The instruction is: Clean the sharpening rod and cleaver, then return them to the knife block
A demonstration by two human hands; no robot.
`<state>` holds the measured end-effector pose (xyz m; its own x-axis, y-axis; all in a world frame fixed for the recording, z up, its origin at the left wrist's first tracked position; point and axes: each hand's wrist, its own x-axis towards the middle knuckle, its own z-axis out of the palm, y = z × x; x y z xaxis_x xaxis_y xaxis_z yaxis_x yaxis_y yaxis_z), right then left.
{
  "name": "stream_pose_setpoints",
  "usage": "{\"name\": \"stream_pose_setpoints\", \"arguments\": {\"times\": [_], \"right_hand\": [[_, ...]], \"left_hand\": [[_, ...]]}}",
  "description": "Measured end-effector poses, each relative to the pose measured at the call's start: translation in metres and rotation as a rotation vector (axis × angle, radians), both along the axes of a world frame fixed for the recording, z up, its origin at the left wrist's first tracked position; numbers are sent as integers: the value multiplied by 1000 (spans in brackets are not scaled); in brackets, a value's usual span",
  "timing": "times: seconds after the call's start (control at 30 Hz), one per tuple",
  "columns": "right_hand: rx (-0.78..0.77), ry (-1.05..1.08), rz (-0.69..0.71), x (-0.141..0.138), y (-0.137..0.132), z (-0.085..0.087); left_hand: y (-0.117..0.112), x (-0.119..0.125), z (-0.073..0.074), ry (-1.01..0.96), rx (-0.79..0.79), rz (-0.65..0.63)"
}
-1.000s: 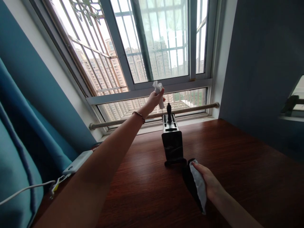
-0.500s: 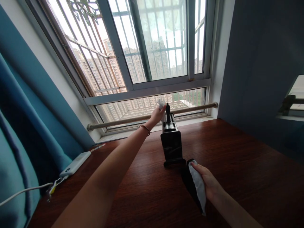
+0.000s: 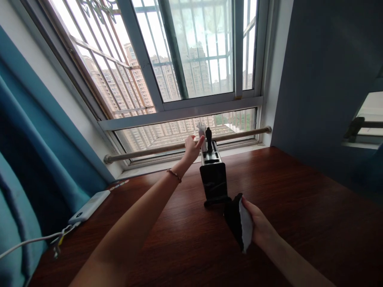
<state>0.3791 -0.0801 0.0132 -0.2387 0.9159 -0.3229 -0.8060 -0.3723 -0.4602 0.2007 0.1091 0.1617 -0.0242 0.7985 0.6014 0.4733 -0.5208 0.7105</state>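
Note:
My left hand (image 3: 191,146) reaches out over the far side of the wooden table (image 3: 299,215) and pinches a crumpled white tissue (image 3: 201,131) against a thin tool at the top of a black knife block (image 3: 213,179). A black handle (image 3: 208,137) stands up in the block beside it. Close to me, my right hand (image 3: 259,227) grips a dark flat object with a white cloth (image 3: 243,223) pressed against it, held just in front of the block's foot.
A white power bank (image 3: 89,206) with a white cable (image 3: 26,243) lies at the table's left edge by the blue curtain (image 3: 26,159). A wooden rail (image 3: 167,148) runs along the window sill. A dark blue wall (image 3: 326,87) stands on the right.
My left hand came down with the tissue from above the block to its top. My right hand tilted the dark object more upright. The view shifted slightly.

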Motion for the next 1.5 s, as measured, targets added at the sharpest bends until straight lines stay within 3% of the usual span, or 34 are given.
{"name": "stream_pose_setpoints", "arguments": {"times": [0.07,0.13,0.17,0.23,0.3,0.37,0.4,0.53,0.63,0.73,0.83,0.9,0.97,1.1,1.17,1.2,1.27,1.4,1.43,1.5], "right_hand": [[6,82,45,1,-1,3],[64,148,82,3,-3,7],[99,172,95,3,-3,8],[140,196,128,1,-5,7],[141,208,164,-2,-6,5],[140,224,188,-7,-7,1],[137,234,201,-9,-7,0],[73,226,262,-9,-2,-8],[-20,76,287,-5,5,-19],[-120,-101,343,-5,12,-33],[-56,-185,362,-6,17,-35],[61,-247,346,-1,18,-22],[144,-368,293,12,17,2],[301,-775,-28,54,4,58],[479,-990,-159,73,-7,76],[573,-1095,-119,81,-13,81],[679,-1244,113,94,-24,82],[501,-1297,694,123,-43,63],[441,-1311,740,130,-47,58],[400,-1353,670,140,-52,47]], "left_hand": [[-43,0,-23,-56,94,65],[-95,1,-59,-199,176,1],[-121,1,-80,-284,109,-68],[-165,0,-121,-443,-209,-272],[-195,-4,-155,-592,-604,-517],[-209,-10,-174,-764,-969,-711],[-212,-14,-179,-816,-1045,-742],[-208,-33,-176,-877,-978,-654],[-202,-49,-174,-860,-908,-598],[-198,-64,-180,-784,-850,-593],[-196,-72,-189,-666,-777,-588],[-196,-72,-193,-593,-724,-576],[-198,-70,-193,-542,-689,-571],[-203,-66,-190,-454,-664,-575],[-206,-65,-188,-371,-654,-556],[-207,-65,-188,-325,-646,-545],[-208,-65,-188,-240,-628,-531],[-209,-65,-190,-110,-594,-543],[-209,-65,-190,-84,-587,-549],[-209,-65,-190,-44,-579,-559]]}}
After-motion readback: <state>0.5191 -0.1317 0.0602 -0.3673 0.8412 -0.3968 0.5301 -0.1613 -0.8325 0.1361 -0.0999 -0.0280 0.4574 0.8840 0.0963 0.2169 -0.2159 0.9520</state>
